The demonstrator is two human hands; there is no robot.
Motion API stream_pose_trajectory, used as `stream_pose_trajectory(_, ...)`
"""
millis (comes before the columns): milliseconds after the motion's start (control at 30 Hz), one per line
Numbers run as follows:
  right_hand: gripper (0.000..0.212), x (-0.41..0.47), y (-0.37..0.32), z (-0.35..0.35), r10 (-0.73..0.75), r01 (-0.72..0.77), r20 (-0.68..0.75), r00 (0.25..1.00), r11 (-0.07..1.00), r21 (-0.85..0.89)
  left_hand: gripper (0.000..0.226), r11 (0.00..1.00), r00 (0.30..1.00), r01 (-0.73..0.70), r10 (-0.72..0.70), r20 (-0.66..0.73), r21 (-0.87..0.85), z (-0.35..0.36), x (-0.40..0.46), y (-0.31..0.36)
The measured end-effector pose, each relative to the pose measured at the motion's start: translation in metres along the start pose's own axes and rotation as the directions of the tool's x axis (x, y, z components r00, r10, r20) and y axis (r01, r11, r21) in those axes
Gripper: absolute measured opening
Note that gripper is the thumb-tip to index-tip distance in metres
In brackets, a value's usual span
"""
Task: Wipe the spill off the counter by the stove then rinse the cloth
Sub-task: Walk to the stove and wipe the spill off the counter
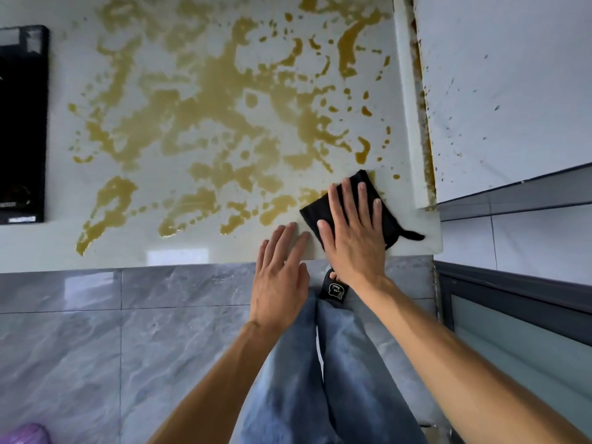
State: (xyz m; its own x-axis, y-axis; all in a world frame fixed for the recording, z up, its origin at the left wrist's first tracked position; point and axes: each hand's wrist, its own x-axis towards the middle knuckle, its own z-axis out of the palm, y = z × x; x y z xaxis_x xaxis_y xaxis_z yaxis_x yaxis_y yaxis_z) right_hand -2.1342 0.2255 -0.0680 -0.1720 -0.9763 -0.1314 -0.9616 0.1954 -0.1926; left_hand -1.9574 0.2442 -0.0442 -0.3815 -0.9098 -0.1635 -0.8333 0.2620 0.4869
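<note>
Surface (198,251): white and shiny, seen from above. Its near edge runs left to right, and its right edge meets a raised white rim by the wall.
Spill (208,100): yellow-brown liquid in big blotches and small drops. It covers most of the surface, from near the stove to the right edge.
Stove (20,123): black and flat, set at the left edge of the surface.
Cloth (389,219): black, folded flat into a rough square. It lies at the near right corner of the surface, touching the near right end of the spill. It sits turned like a diamond, one corner pointing away from the person. A thin black loop sticks out of it toward the right edge.
Right hand (352,232): lies flat on the cloth, palm down. The fingers (362,193) are straight and spread, pointing away from the person. They press on the cloth and do not curl round it.
Left hand (280,270): lies flat just beside the right hand, on the bare near edge of the surface. Its fingers are straight, hold nothing, and touch no spill.
Wall (512,91): white, on the right, with small dark specks.
Floor (96,347): grey tiles below the near edge.
Legs (320,379): in blue jeans, between the arms.
</note>
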Motion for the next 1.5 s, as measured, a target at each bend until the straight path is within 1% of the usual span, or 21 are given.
stream_pose_trajectory(100, 0.073, -0.023, 0.016, -0.001, -0.099, 0.100, 0.052, 0.994, 0.995, -0.023, 0.067, 1.000, 1.000, -0.004, 0.004, -0.015, 0.014, 0.001, -0.001, -0.001)
stream_pose_trajectory(167, 0.075, -0.021, 0.042, -0.007, -0.111, 0.116, 0.077, 0.991, 0.991, -0.063, 0.067, 1.000, 1.000, -0.004, 0.004, -0.027, 0.014, 0.002, 0.001, -0.002)
stream_pose_trajectory(267, 0.075, 0.017, 0.061, -0.013, 0.010, -0.006, 0.064, 0.998, 0.998, -0.061, 0.066, 1.000, 1.000, -0.016, 0.016, -0.025, 0.017, 0.002, 0.002, -0.005)
stream_pose_trajectory(367, 0.075, 0.056, 0.040, -0.013, 0.138, -0.138, 0.010, 0.990, 0.990, -0.009, 0.069, 0.999, 1.000, -0.023, 0.023, -0.018, 0.028, 0.003, 0.001, -0.006)
stream_pose_trajectory(433, 0.075, 0.068, 0.023, -0.010, 0.170, -0.170, -0.010, 0.985, 0.985, 0.010, 0.069, 0.999, 1.000, -0.016, 0.016, -0.017, 0.029, 0.003, 0.002, -0.005)
stream_pose_trajectory(500, 0.076, 0.060, 0.019, -0.009, 0.121, -0.121, 0.001, 0.993, 0.992, 0.031, 0.069, 1.000, 1.000, -0.009, 0.009, -0.015, 0.029, 0.003, 0.001, -0.005)
stream_pose_trajectory(600, 0.075, 0.023, 0.038, -0.010, 0.026, -0.027, 0.014, 1.000, 0.999, 0.040, 0.069, 1.000, 1.000, -0.005, 0.006, -0.024, 0.030, 0.004, 0.001, -0.004)
stream_pose_trajectory(700, 0.075, 0.006, 0.053, -0.012, 0.041, -0.039, 0.058, 0.997, 0.999, -0.026, 0.069, 0.999, 1.000, -0.003, 0.004, -0.021, 0.037, 0.007, 0.001, -0.005)
stream_pose_trajectory(767, 0.075, 0.027, 0.051, -0.014, 0.075, -0.073, 0.069, 0.995, 0.997, -0.035, 0.070, 0.999, 1.000, -0.010, 0.011, -0.020, 0.044, 0.008, 0.000, -0.007)
stream_pose_trajectory(900, 0.074, 0.106, 0.040, -0.025, 0.098, -0.099, 0.060, 0.993, 0.995, 0.021, 0.071, 0.999, 0.999, -0.018, 0.019, -0.031, 0.043, 0.008, 0.000, -0.009)
stream_pose_trajectory(967, 0.072, 0.124, 0.035, -0.028, 0.103, -0.104, 0.062, 0.993, 0.994, 0.017, 0.072, 0.999, 0.999, -0.018, 0.020, -0.034, 0.038, 0.008, 0.001, -0.009)
stream_pose_trajectory(1033, 0.072, 0.107, 0.031, -0.025, 0.052, -0.052, 0.069, 0.996, 0.999, 0.000, 0.073, 0.999, 0.999, -0.017, 0.018, -0.039, 0.035, 0.009, 0.000, -0.009)
stream_pose_trajectory(1133, 0.074, 0.046, 0.030, -0.015, -0.078, 0.082, 0.091, 0.993, 0.995, -0.049, 0.075, 0.999, 0.999, -0.023, 0.024, -0.048, 0.026, 0.013, -0.001, -0.012)
stream_pose_trajectory(1233, 0.077, 0.001, 0.031, -0.008, -0.115, 0.123, 0.102, 0.988, 0.990, -0.075, 0.077, 0.999, 0.998, -0.031, 0.032, -0.053, 0.028, 0.017, -0.002, -0.015)
stream_pose_trajectory(1300, 0.079, 0.016, 0.031, -0.010, -0.129, 0.138, 0.109, 0.986, 0.987, -0.079, 0.077, 0.999, 0.998, -0.033, 0.034, -0.058, 0.023, 0.019, -0.002, -0.016)
stream_pose_trajectory(1367, 0.079, 0.054, 0.023, -0.013, -0.174, 0.182, 0.100, 0.980, 0.980, -0.079, 0.077, 0.999, 0.997, -0.036, 0.038, -0.064, 0.019, 0.020, -0.002, -0.017)
stream_pose_trajectory(1433, 0.078, 0.089, 0.014, -0.013, -0.177, 0.184, 0.108, 0.978, 0.981, -0.064, 0.078, 0.999, 0.997, -0.037, 0.038, -0.070, 0.023, 0.021, -0.002, -0.018)
stream_pose_trajectory(1500, 0.076, 0.095, 0.009, -0.011, -0.170, 0.176, 0.096, 0.981, 0.982, -0.063, 0.077, 0.999, 0.997, -0.031, 0.033, -0.064, 0.022, 0.021, -0.002, -0.017)
